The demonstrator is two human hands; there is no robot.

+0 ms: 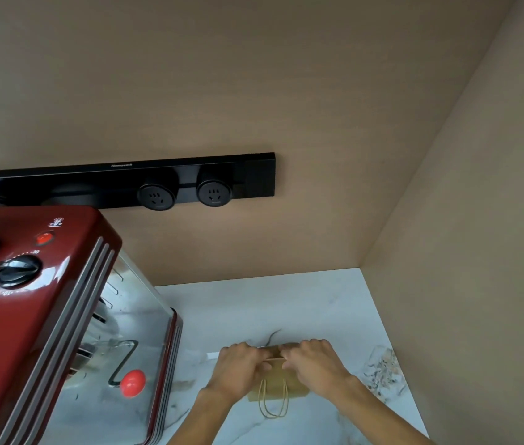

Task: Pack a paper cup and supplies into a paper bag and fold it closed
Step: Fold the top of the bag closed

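A brown paper bag [276, 385] lies on the white marble counter [302, 303], its top folded over toward me. The two string handles [274, 400] hang loose over its near side. My left hand [241, 364] presses down on the left part of the fold, and my right hand [317, 362] presses on the right part, fingertips nearly meeting at the crease. Whatever is inside the bag is hidden, and no cup is visible.
A red toaster oven [45, 316] with a glass door fills the left side, close to my left hand. A clear crinkled plastic wrapper [381, 370] lies right of the bag. A black socket rail [126, 183] runs along the back wall; a side wall closes the right.
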